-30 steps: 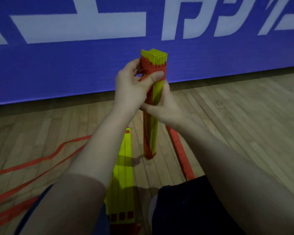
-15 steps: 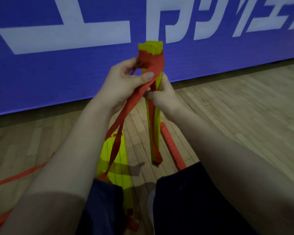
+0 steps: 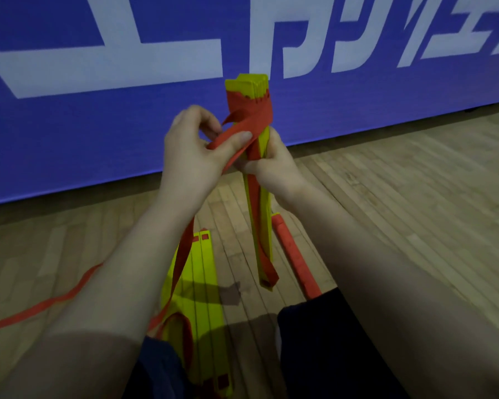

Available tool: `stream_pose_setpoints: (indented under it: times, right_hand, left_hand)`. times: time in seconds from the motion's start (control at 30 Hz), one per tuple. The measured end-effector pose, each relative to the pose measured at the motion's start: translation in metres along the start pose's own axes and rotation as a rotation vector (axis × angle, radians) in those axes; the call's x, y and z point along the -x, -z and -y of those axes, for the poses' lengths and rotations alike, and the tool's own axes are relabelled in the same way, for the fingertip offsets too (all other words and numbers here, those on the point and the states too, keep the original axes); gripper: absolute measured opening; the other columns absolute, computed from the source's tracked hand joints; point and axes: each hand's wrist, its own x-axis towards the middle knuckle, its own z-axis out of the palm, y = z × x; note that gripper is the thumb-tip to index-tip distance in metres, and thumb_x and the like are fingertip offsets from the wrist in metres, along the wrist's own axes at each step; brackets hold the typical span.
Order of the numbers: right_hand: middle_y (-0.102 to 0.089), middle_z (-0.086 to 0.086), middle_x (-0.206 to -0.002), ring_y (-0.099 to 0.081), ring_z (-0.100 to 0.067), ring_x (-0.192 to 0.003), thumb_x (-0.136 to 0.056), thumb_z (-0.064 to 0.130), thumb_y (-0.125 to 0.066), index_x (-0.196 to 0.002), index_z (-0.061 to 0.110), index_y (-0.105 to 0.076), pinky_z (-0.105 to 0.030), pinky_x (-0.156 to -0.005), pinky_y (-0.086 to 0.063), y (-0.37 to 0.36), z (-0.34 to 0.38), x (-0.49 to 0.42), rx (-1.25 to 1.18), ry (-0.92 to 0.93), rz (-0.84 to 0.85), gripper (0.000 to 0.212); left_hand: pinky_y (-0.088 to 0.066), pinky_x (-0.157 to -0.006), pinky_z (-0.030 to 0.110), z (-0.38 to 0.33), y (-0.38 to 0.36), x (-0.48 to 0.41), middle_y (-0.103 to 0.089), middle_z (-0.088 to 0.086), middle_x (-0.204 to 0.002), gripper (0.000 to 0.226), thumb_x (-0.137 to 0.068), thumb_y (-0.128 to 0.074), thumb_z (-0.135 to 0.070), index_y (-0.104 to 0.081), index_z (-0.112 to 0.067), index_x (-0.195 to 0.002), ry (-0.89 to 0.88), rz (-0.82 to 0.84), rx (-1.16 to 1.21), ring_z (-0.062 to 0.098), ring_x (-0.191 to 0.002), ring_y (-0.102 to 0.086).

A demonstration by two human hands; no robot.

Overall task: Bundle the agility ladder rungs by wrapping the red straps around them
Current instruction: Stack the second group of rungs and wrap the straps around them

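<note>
A stack of yellow ladder rungs [image 3: 265, 226] stands upright on the wooden floor, its top end wound with a red strap [image 3: 249, 112]. My left hand [image 3: 195, 151] pinches that strap between thumb and fingers, just left of the stack's top; the strap runs down under my left forearm. My right hand [image 3: 274, 165] grips the stack's middle from the right side. A loose red loop hangs at the stack's foot.
More yellow rungs [image 3: 198, 298] lie flat on the floor between my knees, with red strap trailing off to the left [image 3: 41, 308]. A red strap piece [image 3: 296, 259] lies right of the stack. A blue banner wall [image 3: 69, 139] closes the far side.
My left hand has drawn the strap away from the stack's top, so a long length now hangs down under my forearm. The right hand kept its hold.
</note>
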Motion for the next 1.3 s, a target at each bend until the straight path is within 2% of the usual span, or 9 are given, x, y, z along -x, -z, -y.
stream_pose_setpoints:
  times: [0.17,0.3,0.43,0.7,0.93,1.1,1.17,1.23,1.3]
  right_hand:
    - [-0.061,-0.006,-0.086,-0.061,-0.012,-0.078,-0.071,-0.015,-0.06,-0.12,0.001,-0.05,-0.024,-0.068,-0.05,0.014,-0.008,0.003,-0.022,-0.052,0.151,0.052]
    - [-0.057,0.001,-0.071,-0.056,-0.002,-0.062,-0.074,-0.025,-0.05,-0.094,0.005,-0.056,-0.018,-0.06,-0.046,0.014,-0.002,0.014,-0.044,0.002,0.295,0.036]
    - [-0.058,0.003,-0.072,-0.058,-0.01,-0.071,-0.066,-0.015,-0.057,-0.089,0.005,-0.053,-0.025,-0.068,-0.046,0.008,0.0,0.009,-0.032,0.008,0.333,0.031]
    - [-0.06,-0.011,-0.088,-0.061,-0.017,-0.069,-0.075,-0.016,-0.064,-0.107,0.007,-0.057,-0.032,-0.063,-0.05,0.007,0.003,0.009,-0.032,-0.137,0.368,0.04]
    - [-0.044,-0.02,-0.064,-0.044,-0.026,-0.046,-0.039,-0.008,-0.046,-0.08,0.0,-0.049,-0.032,-0.052,-0.039,0.009,0.01,0.021,-0.198,-0.288,0.322,0.042]
    - [-0.046,-0.016,-0.049,-0.041,-0.026,-0.041,-0.041,0.001,-0.036,-0.06,-0.002,-0.048,-0.03,-0.05,-0.035,0.008,0.015,0.028,-0.278,-0.293,0.509,0.023]
    - [-0.046,-0.016,-0.046,-0.042,-0.026,-0.037,-0.043,0.004,-0.032,-0.059,-0.002,-0.047,-0.025,-0.047,-0.038,0.008,0.018,0.029,-0.326,-0.342,0.62,0.023]
    - [-0.046,-0.016,-0.044,-0.042,-0.025,-0.033,-0.041,0.007,-0.036,-0.054,-0.003,-0.05,-0.021,-0.044,-0.039,0.006,0.02,0.029,-0.391,-0.397,0.735,0.022]
    - [-0.045,-0.017,-0.043,-0.045,-0.026,-0.032,-0.035,0.013,-0.048,-0.051,-0.001,-0.055,-0.021,-0.044,-0.041,0.004,0.017,0.026,-0.464,-0.422,0.846,0.022]
  left_hand:
    - [-0.039,-0.046,0.016,-0.004,0.004,0.001,-0.065,0.002,-0.057,0.035,-0.08,-0.071,-0.044,-0.066,-0.011,-0.07,0.12,0.3,0.022,0.009,-0.048,-0.055]
    - [-0.042,-0.047,0.015,-0.001,0.018,0.006,-0.067,0.002,-0.057,0.025,-0.076,-0.07,-0.035,-0.067,-0.012,-0.066,0.277,0.491,0.354,0.006,-0.045,-0.052]
    - [-0.054,-0.068,0.021,0.012,0.029,0.01,-0.072,0.005,-0.074,0.014,-0.076,-0.066,-0.025,-0.071,-0.012,-0.076,0.282,0.498,0.562,0.012,-0.067,-0.066]
    - [-0.047,-0.056,0.017,0.031,0.029,0.009,-0.071,-0.001,-0.069,0.009,-0.079,-0.066,-0.023,-0.067,-0.014,-0.079,0.21,0.328,0.523,0.005,-0.055,-0.06]
    - [-0.037,-0.043,0.016,0.028,0.03,0.004,-0.06,-0.005,-0.05,0.02,-0.067,-0.076,-0.031,-0.064,-0.016,-0.07,0.216,0.223,0.463,0.004,-0.041,-0.047]
    - [-0.035,-0.041,0.013,0.029,0.023,0.006,-0.066,-0.012,-0.081,0.053,-0.063,-0.083,-0.041,-0.059,-0.014,-0.101,0.161,0.297,0.664,0.003,-0.042,-0.043]
    - [-0.033,-0.04,0.014,0.028,0.022,0.006,-0.068,0.006,-0.093,0.07,-0.059,-0.081,-0.055,-0.06,-0.011,-0.109,0.167,0.384,0.717,0.006,-0.043,-0.041]
    - [-0.032,-0.039,0.013,0.026,0.023,0.004,-0.067,0.021,-0.106,0.069,-0.06,-0.079,-0.058,-0.063,-0.014,-0.111,0.12,0.471,0.72,0.008,-0.045,-0.041]
    - [-0.033,-0.039,0.01,0.023,0.024,0.003,-0.072,0.01,-0.106,0.068,-0.063,-0.077,-0.054,-0.059,-0.011,-0.113,0.083,0.545,0.76,0.005,-0.043,-0.043]
